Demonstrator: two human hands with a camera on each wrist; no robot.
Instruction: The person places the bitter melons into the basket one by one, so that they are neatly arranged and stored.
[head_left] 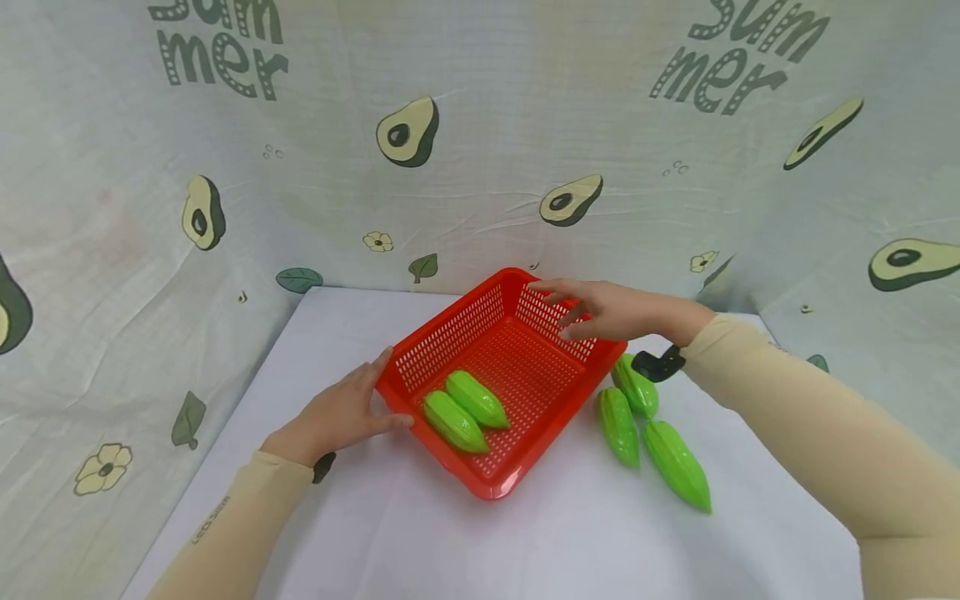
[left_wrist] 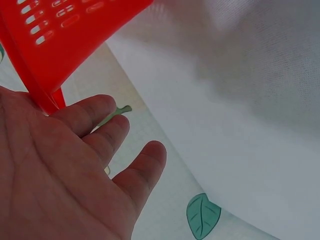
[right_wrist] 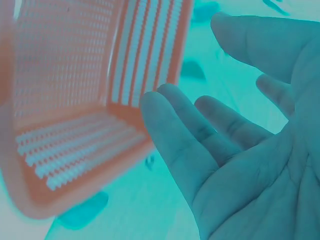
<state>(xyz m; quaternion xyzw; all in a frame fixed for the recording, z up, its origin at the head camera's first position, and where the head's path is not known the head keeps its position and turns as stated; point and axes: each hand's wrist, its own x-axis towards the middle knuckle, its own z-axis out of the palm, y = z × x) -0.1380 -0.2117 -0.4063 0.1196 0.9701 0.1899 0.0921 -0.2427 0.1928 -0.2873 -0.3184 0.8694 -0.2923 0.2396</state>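
Avocado cloth backs your table; your left hand braces the basket open-palmed, your right hand hovers relaxed, empty, over its far rim.

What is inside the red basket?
Inside the red basket lie two green toy vegetables, side by side near the left hand. The near wall hides little; nothing else shows.

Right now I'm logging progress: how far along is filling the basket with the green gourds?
Two green toy gourds already lie in the red basket. The left hand touches its near-left side; the right hand hovers open over its far rim. Three gourds remain on the white table.
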